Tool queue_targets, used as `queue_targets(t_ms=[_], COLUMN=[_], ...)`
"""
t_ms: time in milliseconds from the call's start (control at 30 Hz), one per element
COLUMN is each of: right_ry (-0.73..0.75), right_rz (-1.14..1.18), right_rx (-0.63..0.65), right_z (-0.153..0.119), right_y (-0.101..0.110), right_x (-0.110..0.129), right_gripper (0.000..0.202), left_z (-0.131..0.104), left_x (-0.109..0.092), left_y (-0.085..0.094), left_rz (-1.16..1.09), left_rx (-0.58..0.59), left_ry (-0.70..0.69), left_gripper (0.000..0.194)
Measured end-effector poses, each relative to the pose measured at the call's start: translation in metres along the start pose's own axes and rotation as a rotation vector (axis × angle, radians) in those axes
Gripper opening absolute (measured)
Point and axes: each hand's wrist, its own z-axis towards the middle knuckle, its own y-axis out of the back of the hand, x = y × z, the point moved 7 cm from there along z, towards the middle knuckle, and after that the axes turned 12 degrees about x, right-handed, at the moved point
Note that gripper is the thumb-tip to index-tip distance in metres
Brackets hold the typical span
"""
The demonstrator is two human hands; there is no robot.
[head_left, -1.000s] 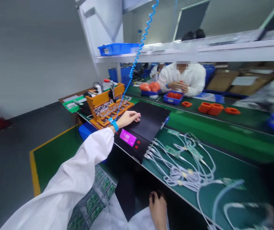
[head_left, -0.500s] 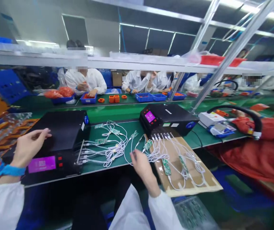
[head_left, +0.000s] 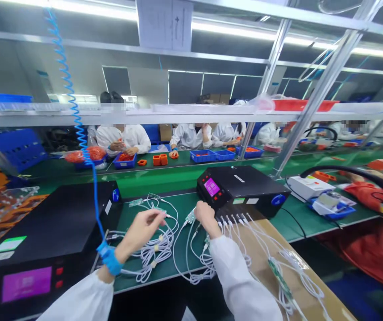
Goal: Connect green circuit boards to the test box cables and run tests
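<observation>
My left hand (head_left: 144, 232), with a blue wrist strap (head_left: 110, 257), hovers over the bundled white cables (head_left: 158, 249) on the green mat, its fingers curled and their tips close together. Whether it holds anything small cannot be made out. My right hand (head_left: 206, 216) is closed at the end of a small green circuit board (head_left: 190, 217), which has a white cable plugged in. Another board (head_left: 136, 202) lies at the back of the mat. White cables also run from the black box with a lit screen (head_left: 245, 187) over the brown cardboard (head_left: 265, 249).
A second black box (head_left: 57, 218) stands at the left. A blue coiled cord (head_left: 69, 84) hangs down to the wrist strap. Metal posts (head_left: 315, 98) rise at the right. People in white coats sit across the bench behind blue trays (head_left: 203, 155).
My left hand has moved right, from above the left box to over the cables. My right hand has moved up to a board and closed there. The camera view has shifted.
</observation>
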Motion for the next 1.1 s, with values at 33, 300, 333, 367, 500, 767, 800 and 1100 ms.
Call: queue_targets(t_ms=[33,300,333,367,500,767,800,1100], right_ry=[-0.029,0.285,0.311,0.332,0.304,0.282,0.274,0.221], right_rz=[-0.004,0.438,0.518,0.584,0.71,0.645,0.62,0.479], right_rx=[0.016,-0.052,-0.048,-0.038,0.038,-0.031,-0.033,-0.028], right_z=[-0.007,-0.069,-0.074,-0.077,-0.082,-0.106,-0.109,-0.088], right_y=[0.003,0.043,0.044,0.045,0.039,0.024,0.018,-0.039], right_x=[-0.008,-0.029,-0.031,-0.033,-0.041,-0.029,-0.026,-0.002], right_gripper=[0.024,0.019,0.02,0.019,0.023,0.04,0.042,0.033], left_z=[0.018,0.124,0.128,0.13,0.125,0.135,0.138,0.127], left_x=[0.0,-0.008,-0.006,-0.005,-0.007,0.004,0.008,0.009], left_y=[-0.016,-0.103,-0.114,-0.124,-0.151,-0.15,-0.139,-0.135], left_rz=[0.016,0.101,0.067,0.034,-0.077,-0.343,-0.396,-0.768], left_rx=[0.051,0.241,0.327,0.409,0.548,0.296,0.19,0.106], left_ry=[-0.022,-0.104,-0.071,-0.038,-0.008,0.089,0.105,0.129], left_gripper=[0.044,0.06,0.069,0.078,0.088,0.08,0.082,0.083])
